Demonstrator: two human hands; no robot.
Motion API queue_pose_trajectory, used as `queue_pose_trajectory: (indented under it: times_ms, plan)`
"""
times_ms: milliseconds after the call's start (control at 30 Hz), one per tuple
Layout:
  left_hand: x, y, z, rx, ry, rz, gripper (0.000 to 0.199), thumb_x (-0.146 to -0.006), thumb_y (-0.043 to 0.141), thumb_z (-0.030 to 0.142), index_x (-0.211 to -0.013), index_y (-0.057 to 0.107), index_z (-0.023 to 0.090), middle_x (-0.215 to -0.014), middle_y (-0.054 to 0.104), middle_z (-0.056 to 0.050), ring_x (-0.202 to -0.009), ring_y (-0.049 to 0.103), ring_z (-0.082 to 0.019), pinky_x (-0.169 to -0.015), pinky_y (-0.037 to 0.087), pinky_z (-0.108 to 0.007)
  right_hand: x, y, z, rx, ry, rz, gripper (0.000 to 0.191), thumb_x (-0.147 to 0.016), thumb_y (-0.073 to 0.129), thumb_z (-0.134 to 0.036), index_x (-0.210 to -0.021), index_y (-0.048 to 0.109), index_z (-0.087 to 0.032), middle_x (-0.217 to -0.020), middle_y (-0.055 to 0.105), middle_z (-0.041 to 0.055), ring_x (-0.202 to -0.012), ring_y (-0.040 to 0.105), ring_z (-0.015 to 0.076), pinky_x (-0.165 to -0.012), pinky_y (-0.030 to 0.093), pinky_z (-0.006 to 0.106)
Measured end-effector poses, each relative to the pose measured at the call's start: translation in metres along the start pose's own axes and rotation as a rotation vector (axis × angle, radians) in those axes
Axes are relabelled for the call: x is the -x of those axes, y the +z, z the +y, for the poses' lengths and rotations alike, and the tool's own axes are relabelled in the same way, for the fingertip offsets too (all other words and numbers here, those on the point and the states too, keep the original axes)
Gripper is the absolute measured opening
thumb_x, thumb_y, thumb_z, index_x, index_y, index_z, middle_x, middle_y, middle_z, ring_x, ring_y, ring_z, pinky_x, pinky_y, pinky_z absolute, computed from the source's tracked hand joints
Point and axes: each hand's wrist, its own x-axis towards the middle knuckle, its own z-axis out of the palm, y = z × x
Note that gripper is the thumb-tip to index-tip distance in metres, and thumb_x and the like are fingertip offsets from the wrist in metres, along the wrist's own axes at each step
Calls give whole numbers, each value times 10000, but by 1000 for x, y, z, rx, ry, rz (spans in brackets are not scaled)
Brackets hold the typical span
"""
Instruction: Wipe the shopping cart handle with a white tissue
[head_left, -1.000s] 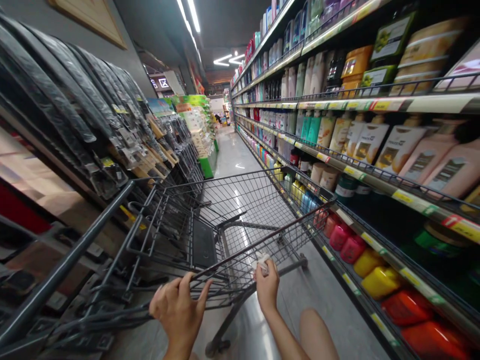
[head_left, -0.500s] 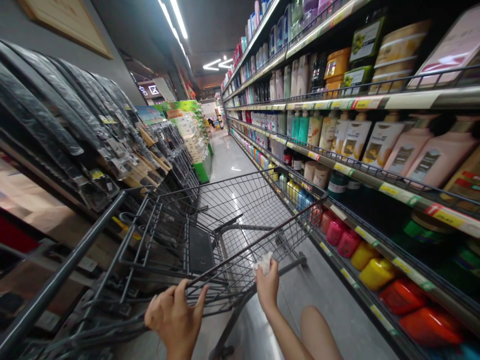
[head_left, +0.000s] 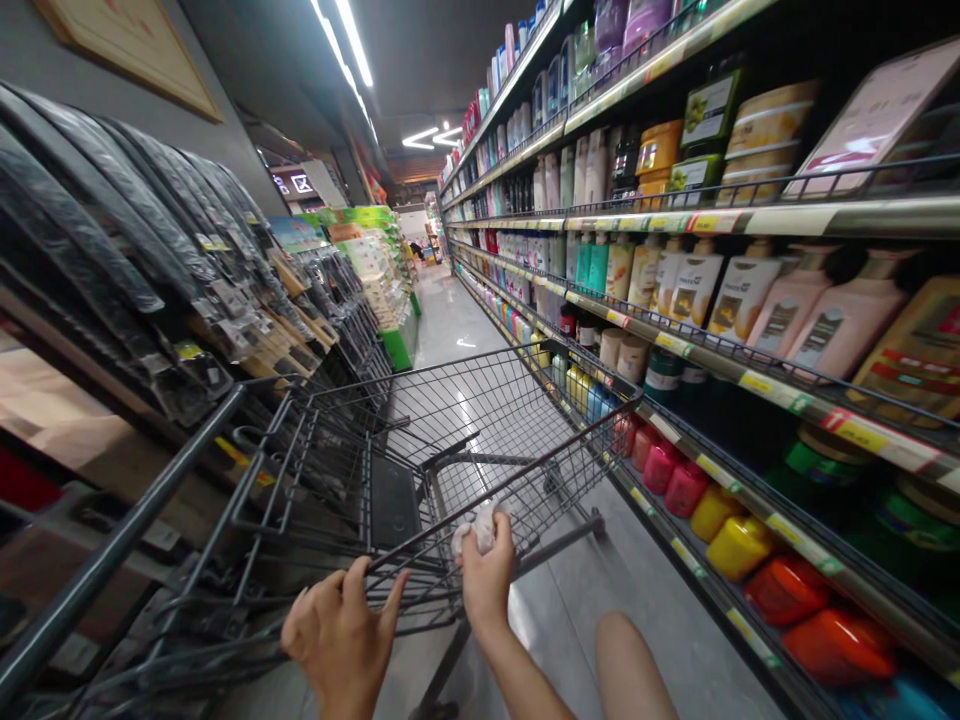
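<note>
A dark grey wire shopping cart (head_left: pixel 525 470) stands before me, with nothing in its basket. My left hand (head_left: pixel 337 635) grips the near side rail at the rear corner, its fingers curled over the bar and its thumb stretched along it. Pinched in my right hand (head_left: pixel 487 585) is a crumpled white tissue (head_left: pixel 480 530), close against the upper rail on the same side. Part of the tissue is hidden behind the fingers. The cart's push handle (head_left: pixel 127 530) runs along the left, away from both hands.
Shelves of shampoo bottles (head_left: pixel 694 285) and jars line the right side, close to the cart. Plastic-wrapped dark goods (head_left: pixel 112 200) hang on the left. The grey floor (head_left: pixel 442 320) of the aisle runs ahead past green stacked displays (head_left: pixel 397 345).
My right hand has moved left along the rail with the tissue, closer to my left hand. The left hand keeps its hold. The view has shifted slightly.
</note>
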Motion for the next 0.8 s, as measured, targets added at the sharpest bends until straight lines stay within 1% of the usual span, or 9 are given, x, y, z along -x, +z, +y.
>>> queue_pose_trajectory:
  times_ms: [67, 167, 233, 300, 433, 567, 700, 800]
  plan:
    - [-1, -3, -2, -36, 18, 3, 415, -798, 534, 543, -999, 584, 183, -892, 572, -96, -948, 501, -275, -885, 345, -434, 4, 1, -3, -7, -19, -7, 167, -760, 519, -284, -904, 530, -200, -703, 588, -27, -500, 545, 126, -462, 456, 225]
    - [-1, -5, -7, -88, 53, 10, 447, -797, 524, 566, -991, 585, 167, -876, 575, -104, -946, 503, -279, -872, 352, -427, 8, -1, -3, 23, -106, 8, 128, -749, 529, -250, -860, 561, -196, -735, 609, -7, -609, 580, 140, -561, 481, 229]
    - [-1, -6, -13, -112, 68, 4, 468, -797, 514, 580, -1008, 579, 167, -878, 581, -107, -953, 507, -285, -862, 361, -424, 9, -3, -3, 46, -145, 11, 131, -739, 529, -229, -852, 583, -192, -764, 626, 8, -680, 596, 154, -634, 491, 243]
    - [0, -6, -19, -126, 76, -4, 480, -798, 506, 590, -1023, 572, 171, -883, 585, -106, -958, 512, -289, -857, 369, -421, 8, -5, -3, 57, -149, 16, 144, -732, 527, -218, -856, 594, -189, -774, 634, 14, -705, 601, 160, -666, 492, 252]
    - [1, -9, -29, -149, 75, -26, 490, -799, 492, 602, -1021, 564, 171, -884, 586, -106, -946, 526, -289, -854, 380, -422, -3, -16, -6, 63, -128, 88, 168, -726, 533, -222, -874, 602, -184, -777, 636, 19, -694, 597, 161, -649, 486, 247]
    - [-2, -13, -41, -177, 107, -43, 499, -798, 484, 610, -994, 565, 157, -845, 591, -107, -878, 548, -285, -791, 405, -401, -24, -33, -7, 86, -120, 170, 178, -712, 537, -241, -868, 602, -184, -763, 626, 17, -669, 583, 161, -623, 476, 249]
    - [-2, -15, -59, -193, 139, -40, 497, -794, 479, 615, -966, 563, 156, -829, 605, -109, -832, 568, -286, -745, 423, -387, -40, -48, -2, 108, -94, 204, 190, -687, 537, -259, -848, 605, -183, -740, 629, 16, -649, 578, 167, -608, 471, 258]
    - [-1, -15, -70, -189, 148, -66, 494, -810, 446, 605, -971, 558, 152, -835, 609, -120, -834, 572, -299, -747, 437, -400, -44, -54, 4, 103, -96, 226, 200, -664, 549, -255, -837, 617, -182, -770, 652, 27, -663, 587, 172, -607, 473, 258]
